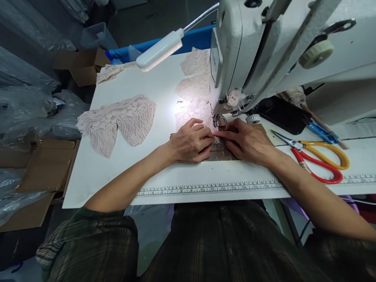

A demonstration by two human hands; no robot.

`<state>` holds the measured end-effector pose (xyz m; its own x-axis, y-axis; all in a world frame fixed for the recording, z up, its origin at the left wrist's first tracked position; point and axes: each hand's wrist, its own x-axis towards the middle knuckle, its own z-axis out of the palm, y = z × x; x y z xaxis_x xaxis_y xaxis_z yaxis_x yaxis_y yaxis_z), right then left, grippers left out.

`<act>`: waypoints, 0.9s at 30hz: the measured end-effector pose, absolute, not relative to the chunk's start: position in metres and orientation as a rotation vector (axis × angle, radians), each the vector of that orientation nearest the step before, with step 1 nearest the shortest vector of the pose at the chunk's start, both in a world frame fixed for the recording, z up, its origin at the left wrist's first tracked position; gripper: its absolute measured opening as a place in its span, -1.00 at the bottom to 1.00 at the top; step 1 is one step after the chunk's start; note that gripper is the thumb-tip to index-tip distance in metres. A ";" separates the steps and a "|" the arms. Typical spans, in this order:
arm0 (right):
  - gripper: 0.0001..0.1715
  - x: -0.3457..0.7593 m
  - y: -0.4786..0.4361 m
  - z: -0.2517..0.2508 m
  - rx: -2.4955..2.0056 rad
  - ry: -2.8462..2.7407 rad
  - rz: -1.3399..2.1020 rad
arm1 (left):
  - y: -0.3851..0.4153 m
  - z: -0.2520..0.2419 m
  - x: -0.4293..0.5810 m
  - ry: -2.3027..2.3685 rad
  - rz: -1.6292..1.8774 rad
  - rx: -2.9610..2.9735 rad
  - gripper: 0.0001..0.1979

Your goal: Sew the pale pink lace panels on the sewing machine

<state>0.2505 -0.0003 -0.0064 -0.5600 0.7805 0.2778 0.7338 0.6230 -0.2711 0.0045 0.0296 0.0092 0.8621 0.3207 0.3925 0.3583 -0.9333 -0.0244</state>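
Note:
My left hand (190, 141) and my right hand (246, 141) rest side by side on a pale pink lace piece (192, 113) just in front of the presser foot (220, 120) of a white sewing machine (264, 47). The fingers of both hands are curled and pressed down on the lace, pinching its edge where the fingertips meet. The lace runs away from me under the needle toward the back of the white table (123, 172). A brownish plate (220, 152) shows under my hands.
A second lace piece (117, 121) lies on the left of the table, with more lace pieces (195, 62) at the back. Red and yellow scissors (317, 158) and blue snips (323, 133) lie to the right. A lamp (160, 50) hangs over the table. Cardboard boxes (44, 168) and plastic bags stand on the left.

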 end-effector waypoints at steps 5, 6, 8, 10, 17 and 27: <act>-0.46 0.245 0.002 -0.001 -1.373 -2.558 0.109 | 0.029 0.007 0.006 -0.576 -0.574 -2.868 -0.75; -0.45 0.245 0.002 0.000 -1.393 -2.565 0.096 | 0.029 0.007 0.006 -0.590 -0.574 -2.861 -0.75; -0.45 0.245 0.002 0.001 -1.381 -2.559 0.082 | 0.028 0.006 0.007 -0.619 -0.567 -2.856 -0.75; -0.46 0.246 0.000 0.000 -1.313 -2.533 0.102 | 0.028 0.006 0.007 -0.657 -0.550 -2.863 -0.75; -0.52 0.249 -0.002 -0.003 -1.219 -2.479 0.157 | 0.030 0.007 0.007 -0.726 -0.499 -2.906 -0.72; -0.50 0.242 0.000 0.001 -1.280 -2.534 0.026 | 0.040 0.005 0.004 -0.727 -0.444 -2.936 -0.61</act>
